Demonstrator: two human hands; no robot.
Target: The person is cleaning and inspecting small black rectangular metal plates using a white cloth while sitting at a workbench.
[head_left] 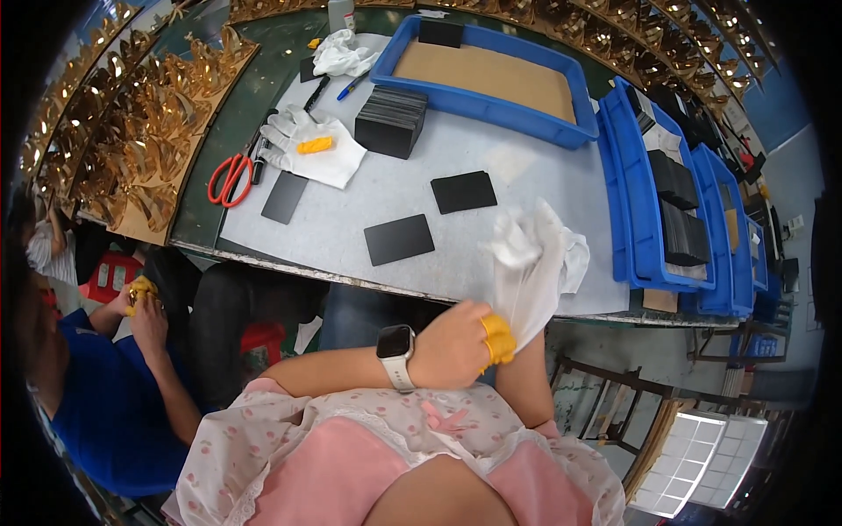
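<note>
The left hand (452, 346), wearing yellow finger covers (497, 338), is clenched on the cuff of one white glove (539, 267) at the tabletop's (316, 238) near right edge. The right hand (524, 285) is inside that glove; whether it grasps anything cannot be told. Farther left lie one flat black card (399, 239), one low black stack (463, 191), one tall black stack (386, 133) and one pair of red-handled scissors (231, 180).

Three white gloves (539, 285), one watch (396, 342) — one pen (353, 86), one pair of scissors (231, 180), four-plus blue trays (491, 112)
</note>
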